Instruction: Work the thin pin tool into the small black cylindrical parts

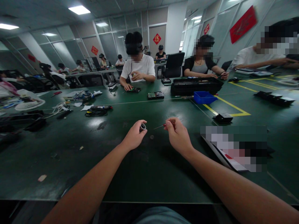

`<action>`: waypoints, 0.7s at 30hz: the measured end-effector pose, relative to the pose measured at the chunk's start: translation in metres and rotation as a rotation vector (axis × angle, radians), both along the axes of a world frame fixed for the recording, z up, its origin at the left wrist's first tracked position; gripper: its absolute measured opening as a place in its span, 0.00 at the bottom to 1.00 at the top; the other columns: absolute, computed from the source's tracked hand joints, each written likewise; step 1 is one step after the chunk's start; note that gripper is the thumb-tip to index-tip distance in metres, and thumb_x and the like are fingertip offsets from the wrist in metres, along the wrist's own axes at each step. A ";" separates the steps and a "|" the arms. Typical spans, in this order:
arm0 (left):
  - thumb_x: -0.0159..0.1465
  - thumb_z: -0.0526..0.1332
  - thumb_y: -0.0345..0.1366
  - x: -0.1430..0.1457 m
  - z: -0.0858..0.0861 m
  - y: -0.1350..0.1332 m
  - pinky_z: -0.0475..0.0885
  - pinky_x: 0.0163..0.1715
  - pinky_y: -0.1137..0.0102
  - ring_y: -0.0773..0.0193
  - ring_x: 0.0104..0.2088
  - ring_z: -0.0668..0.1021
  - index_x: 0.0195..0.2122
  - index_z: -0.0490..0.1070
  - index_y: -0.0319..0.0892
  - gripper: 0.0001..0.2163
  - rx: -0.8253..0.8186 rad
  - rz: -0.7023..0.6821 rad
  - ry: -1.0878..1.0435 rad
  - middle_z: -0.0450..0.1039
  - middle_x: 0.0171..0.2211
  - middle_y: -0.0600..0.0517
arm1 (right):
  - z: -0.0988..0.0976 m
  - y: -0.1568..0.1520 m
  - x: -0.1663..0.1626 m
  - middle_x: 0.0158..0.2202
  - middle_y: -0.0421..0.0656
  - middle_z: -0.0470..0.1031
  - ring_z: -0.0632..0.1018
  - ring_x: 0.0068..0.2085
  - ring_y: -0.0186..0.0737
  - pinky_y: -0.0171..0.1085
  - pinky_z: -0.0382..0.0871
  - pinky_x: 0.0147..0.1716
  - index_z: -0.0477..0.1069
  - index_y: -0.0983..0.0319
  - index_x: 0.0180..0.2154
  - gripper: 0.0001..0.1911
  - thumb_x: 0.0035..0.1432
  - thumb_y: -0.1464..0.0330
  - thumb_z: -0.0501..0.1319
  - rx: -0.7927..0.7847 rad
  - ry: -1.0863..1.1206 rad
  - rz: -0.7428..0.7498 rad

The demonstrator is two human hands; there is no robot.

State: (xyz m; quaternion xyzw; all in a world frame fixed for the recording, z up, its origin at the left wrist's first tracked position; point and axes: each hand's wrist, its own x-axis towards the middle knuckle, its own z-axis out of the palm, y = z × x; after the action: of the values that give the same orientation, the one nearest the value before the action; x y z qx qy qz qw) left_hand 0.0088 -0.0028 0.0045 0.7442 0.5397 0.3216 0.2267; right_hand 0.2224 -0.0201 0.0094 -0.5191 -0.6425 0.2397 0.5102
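Note:
My left hand (135,137) is closed around a small round cylinder (142,126) with a silver rim and a dark inside. Its open-looking end faces toward my right; the rest is covered by my fingers. In my right hand (179,135) is a screwdriver (159,127) with a reddish handle, mostly hidden in the grip. The thin shaft points left at the cylinder, its tip a short way apart from it. Below the gap between my hands, a small round disc (151,137) lies on the green table (149,174).
A blurred-out booklet or sheet (233,155) lies right of my right arm. Beyond stand a blue bin (204,97), a long black tray (196,86) and a circuit-board device (155,95). Coiled black cable (98,111) is at left. A co-worker (137,67) sits opposite, hands on another device.

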 end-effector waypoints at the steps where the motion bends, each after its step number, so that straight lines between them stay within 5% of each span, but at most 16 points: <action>1: 0.65 0.61 0.39 0.000 0.001 -0.001 0.70 0.47 0.61 0.58 0.45 0.75 0.54 0.67 0.43 0.17 0.014 0.000 0.017 0.72 0.48 0.47 | 0.000 0.000 0.000 0.33 0.44 0.77 0.79 0.37 0.45 0.44 0.69 0.38 0.67 0.57 0.41 0.10 0.68 0.59 0.52 -0.003 0.001 0.001; 6: 0.65 0.61 0.44 0.002 0.006 -0.004 0.70 0.39 0.64 0.58 0.38 0.75 0.41 0.72 0.42 0.11 0.031 -0.075 0.145 0.74 0.38 0.50 | -0.001 0.001 -0.001 0.34 0.43 0.77 0.79 0.37 0.44 0.43 0.69 0.39 0.67 0.57 0.40 0.10 0.68 0.60 0.52 0.001 0.011 -0.002; 11: 0.67 0.59 0.38 0.008 0.004 -0.009 0.70 0.46 0.62 0.58 0.43 0.76 0.45 0.75 0.44 0.09 0.052 -0.192 0.243 0.75 0.43 0.49 | -0.002 0.001 -0.001 0.34 0.43 0.77 0.79 0.37 0.44 0.43 0.68 0.39 0.67 0.57 0.40 0.10 0.68 0.60 0.52 0.001 0.002 0.009; 16: 0.67 0.58 0.41 0.013 0.000 -0.014 0.71 0.38 0.64 0.56 0.40 0.76 0.50 0.76 0.47 0.13 0.062 -0.192 0.449 0.74 0.42 0.48 | -0.003 0.001 -0.002 0.33 0.43 0.77 0.79 0.37 0.44 0.43 0.68 0.39 0.67 0.57 0.40 0.10 0.68 0.59 0.52 0.003 0.010 0.006; 21: 0.67 0.60 0.42 0.016 0.002 -0.014 0.70 0.34 0.66 0.57 0.37 0.77 0.44 0.77 0.46 0.10 0.018 -0.179 0.531 0.74 0.41 0.47 | -0.002 0.001 -0.003 0.33 0.43 0.77 0.79 0.37 0.45 0.43 0.68 0.39 0.67 0.57 0.40 0.10 0.68 0.59 0.52 -0.009 0.006 0.009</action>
State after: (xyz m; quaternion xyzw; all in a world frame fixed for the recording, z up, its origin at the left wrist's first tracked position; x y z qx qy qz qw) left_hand 0.0251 -0.0171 0.0065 0.8492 0.5094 0.0985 0.0983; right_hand 0.2199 -0.0193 0.0073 -0.5178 -0.6421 0.2466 0.5087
